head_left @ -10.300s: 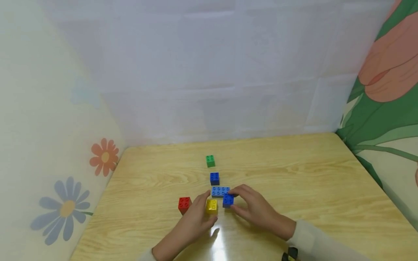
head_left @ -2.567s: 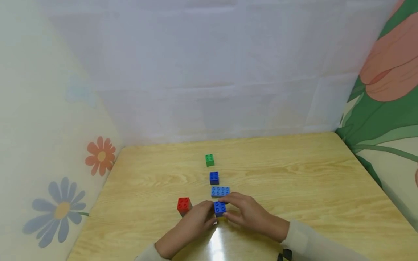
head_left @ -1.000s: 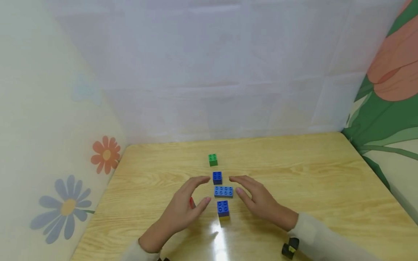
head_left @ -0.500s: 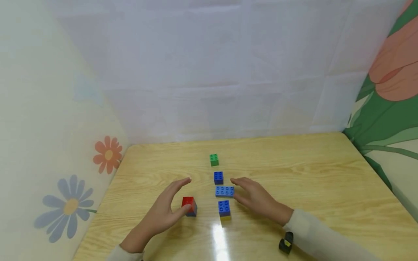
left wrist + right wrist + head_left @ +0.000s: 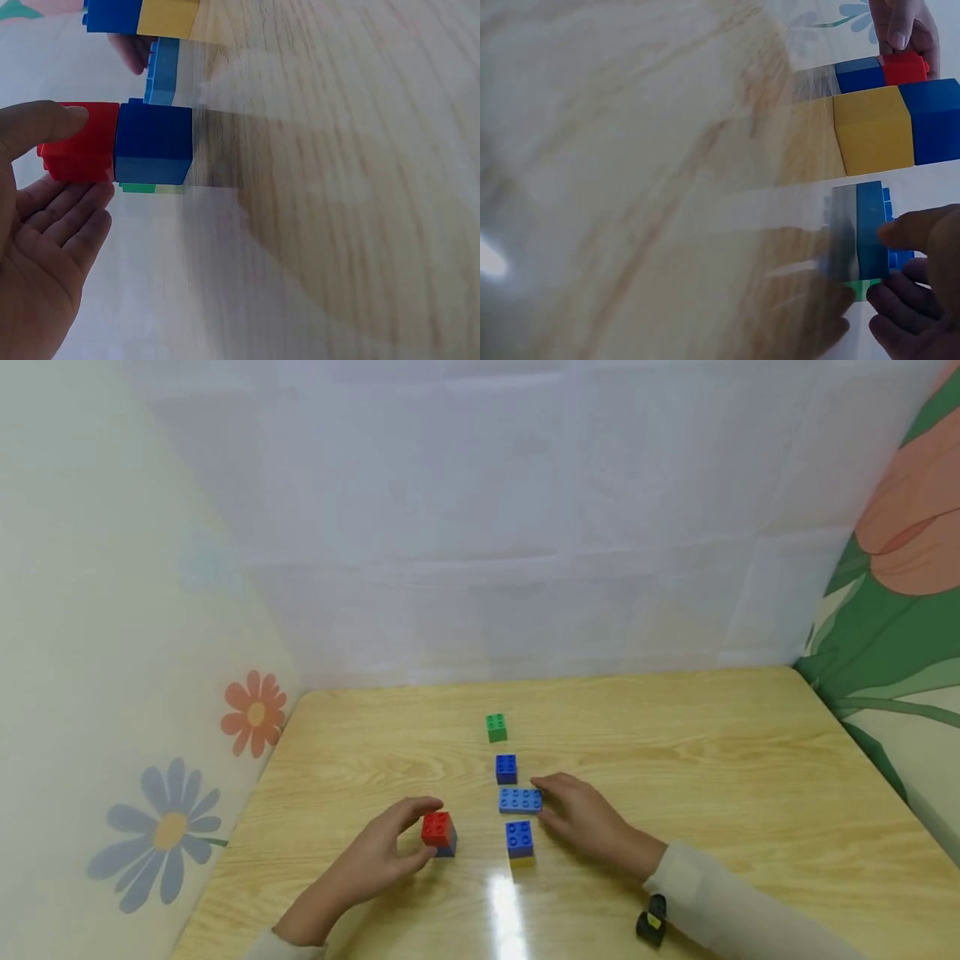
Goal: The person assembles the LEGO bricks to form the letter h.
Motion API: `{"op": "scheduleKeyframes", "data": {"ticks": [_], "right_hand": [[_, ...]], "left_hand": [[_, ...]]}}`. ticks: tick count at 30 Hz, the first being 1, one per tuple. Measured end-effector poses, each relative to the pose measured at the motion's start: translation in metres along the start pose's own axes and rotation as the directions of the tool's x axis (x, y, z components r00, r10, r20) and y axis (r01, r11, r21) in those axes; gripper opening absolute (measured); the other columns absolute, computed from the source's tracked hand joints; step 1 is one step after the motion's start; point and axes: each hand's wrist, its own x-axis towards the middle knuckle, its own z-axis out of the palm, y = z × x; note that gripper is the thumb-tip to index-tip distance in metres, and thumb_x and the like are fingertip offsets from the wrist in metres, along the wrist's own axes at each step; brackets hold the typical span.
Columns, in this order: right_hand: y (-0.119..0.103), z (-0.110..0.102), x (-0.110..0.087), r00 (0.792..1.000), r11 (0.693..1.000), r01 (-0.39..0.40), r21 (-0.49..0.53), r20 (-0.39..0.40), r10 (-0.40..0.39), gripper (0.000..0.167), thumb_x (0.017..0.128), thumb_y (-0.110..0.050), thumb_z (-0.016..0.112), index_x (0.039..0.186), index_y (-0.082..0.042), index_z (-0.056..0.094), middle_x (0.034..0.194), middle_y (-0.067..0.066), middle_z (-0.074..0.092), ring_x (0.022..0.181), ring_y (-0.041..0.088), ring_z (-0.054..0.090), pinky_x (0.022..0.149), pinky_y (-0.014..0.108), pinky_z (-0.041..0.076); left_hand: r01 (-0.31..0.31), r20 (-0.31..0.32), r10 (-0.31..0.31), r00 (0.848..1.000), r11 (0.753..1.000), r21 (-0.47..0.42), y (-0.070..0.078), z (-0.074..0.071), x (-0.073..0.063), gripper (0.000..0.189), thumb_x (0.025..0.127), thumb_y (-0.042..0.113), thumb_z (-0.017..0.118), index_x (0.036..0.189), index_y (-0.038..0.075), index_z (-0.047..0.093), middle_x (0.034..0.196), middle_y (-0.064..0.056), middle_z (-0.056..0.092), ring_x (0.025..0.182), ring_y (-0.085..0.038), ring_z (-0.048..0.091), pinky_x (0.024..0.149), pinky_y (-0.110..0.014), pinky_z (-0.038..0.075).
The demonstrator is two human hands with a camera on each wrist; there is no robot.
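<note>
A red toy brick (image 5: 437, 828) tops a blue brick (image 5: 154, 144), stacked upright. My left hand (image 5: 378, 852) has thumb and fingers on opposite sides of the red brick, pinching it. To the right, my right hand (image 5: 588, 821) holds the right end of a flat light blue brick (image 5: 520, 800), thumb at its near side. In the right wrist view the thumb overlaps this brick (image 5: 871, 229) and the fingers curl beyond it. Between the hands and nearer the person stands another stack, a blue brick (image 5: 519, 838) on a yellow brick (image 5: 874, 131).
Behind the light blue brick are a small dark blue brick (image 5: 506, 768) and, farther back, a green brick (image 5: 496, 727). All stand on a glossy wood-grain table (image 5: 675, 735). A white sheet (image 5: 525, 527) hangs behind it, with flower-painted walls at the sides.
Earlier, the right hand set the blue brick onto the yellow one. Both hands then let go; the left moved left and closed around the red brick, the right went to the light blue brick.
</note>
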Motion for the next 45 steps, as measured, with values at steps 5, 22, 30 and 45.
{"op": "scheduleKeyframes", "data": {"ticks": [5, 22, 30, 45], "right_hand": [[0.002, 0.003, 0.002, 1.0, 1.0, -0.008, 0.003, -0.006, 0.008, 0.047, 0.091, -0.018, 0.069, 0.134, -0.008, 0.056, 0.125, 0.004, 0.061, 0.116, 0.018, 0.057, 0.1, 0.037, 0.049], [0.001, 0.001, 0.001, 0.999, 0.999, -0.03, 0.025, -0.038, 0.031, 0.037, 0.09, -0.021, 0.07, 0.125, -0.011, 0.062, 0.116, -0.003, 0.062, 0.109, 0.011, 0.058, 0.096, 0.031, 0.051], [-0.004, -0.007, -0.002, 0.997, 1.0, 0.024, 0.019, -0.077, -0.022, 0.037, 0.089, -0.018, 0.072, 0.123, -0.01, 0.063, 0.115, -0.002, 0.062, 0.104, 0.011, 0.061, 0.089, 0.028, 0.054], [-0.021, -0.022, -0.009, 0.98, 0.99, 0.134, 0.037, -0.151, -0.127, 0.037, 0.087, -0.018, 0.075, 0.122, -0.009, 0.065, 0.113, -0.006, 0.063, 0.102, 0.009, 0.061, 0.086, 0.025, 0.055]], "left_hand": [[0.023, 0.009, -0.022, 1.0, 0.999, -0.039, 0.0, 0.001, 0.002, 0.046, 0.088, 0.01, 0.073, 0.129, 0.014, 0.053, 0.126, 0.002, 0.059, 0.123, -0.021, 0.054, 0.104, -0.043, 0.045], [0.033, 0.081, -0.024, 0.996, 0.992, -0.118, -0.002, 0.007, 0.007, 0.035, 0.09, 0.019, 0.072, 0.122, 0.017, 0.058, 0.115, 0.008, 0.063, 0.117, -0.015, 0.058, 0.101, -0.035, 0.048], [0.022, 0.095, -0.011, 0.995, 0.993, -0.118, 0.003, 0.009, 0.009, 0.035, 0.089, 0.018, 0.073, 0.121, 0.015, 0.059, 0.116, 0.006, 0.063, 0.117, -0.016, 0.058, 0.099, -0.033, 0.049], [-0.004, 0.141, 0.019, 0.99, 0.994, -0.109, 0.012, 0.022, 0.015, 0.034, 0.09, 0.026, 0.072, 0.121, 0.016, 0.06, 0.117, 0.007, 0.063, 0.116, -0.019, 0.059, 0.098, -0.031, 0.049]]}}
